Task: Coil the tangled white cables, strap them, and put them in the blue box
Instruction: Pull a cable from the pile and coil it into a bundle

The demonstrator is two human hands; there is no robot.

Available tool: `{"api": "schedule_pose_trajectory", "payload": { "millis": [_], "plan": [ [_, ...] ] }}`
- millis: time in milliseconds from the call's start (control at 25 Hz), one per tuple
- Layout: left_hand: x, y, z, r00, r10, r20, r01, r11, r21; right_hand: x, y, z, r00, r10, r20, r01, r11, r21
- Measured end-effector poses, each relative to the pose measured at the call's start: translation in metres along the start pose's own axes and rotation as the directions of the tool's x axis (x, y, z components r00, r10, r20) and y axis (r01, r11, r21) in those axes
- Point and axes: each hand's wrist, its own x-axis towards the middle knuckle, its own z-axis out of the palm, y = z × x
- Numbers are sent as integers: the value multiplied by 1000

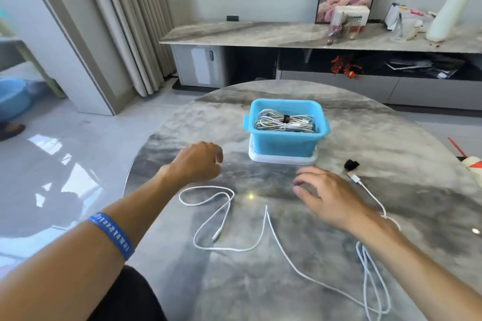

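Both hands float empty over the table, left (198, 161) loosely curled, right (329, 195) spread flat; one loose cable (271, 227), one strap (351, 165), one box (285, 138).

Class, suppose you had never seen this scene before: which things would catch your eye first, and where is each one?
The blue box stands out first, at the middle of the marble table, with strapped coils of cable inside. Next comes the loose white cable snaking over the near side of the table. Above it hover the left hand and right hand, neither holding anything.
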Motion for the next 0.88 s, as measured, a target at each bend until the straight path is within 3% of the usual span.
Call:
{"api": "schedule_pose_trajectory", "payload": {
  "millis": [120,240,360,440,520,600,680,800,880],
  "plan": [
    [-21,-26,25,971,-94,221,69,990,119,-11,-32,2,997,15,70,-20,997,81],
    [-30,-35,32,965,-71,254,81,996,-29,-31,-60,6,995,7,97,-20,991,135],
    [-39,-20,32,941,0,338,-7,1000,18,-44,-75,4,996,13,90,-28,985,170],
    [-43,-7,32,943,33,332,-61,995,74,-50,-76,1,996,54,73,-69,972,226],
    [-44,5,24,967,104,231,-120,991,55,-53,-76,0,988,151,40,-155,931,330],
    [-45,22,7,976,199,91,-182,969,-165,-49,-77,-2,965,263,-4,-221,820,528],
    [-53,45,-15,958,281,-47,-277,881,-384,-38,-80,-5,929,369,-29,-236,650,722],
    [-73,81,-34,927,306,-218,-376,751,-543,-25,-82,-21,879,463,113,-293,338,894],
    [-87,100,-36,904,358,-235,-426,688,-588,-25,-77,-30,862,473,185,-332,249,910]
  ]
}}
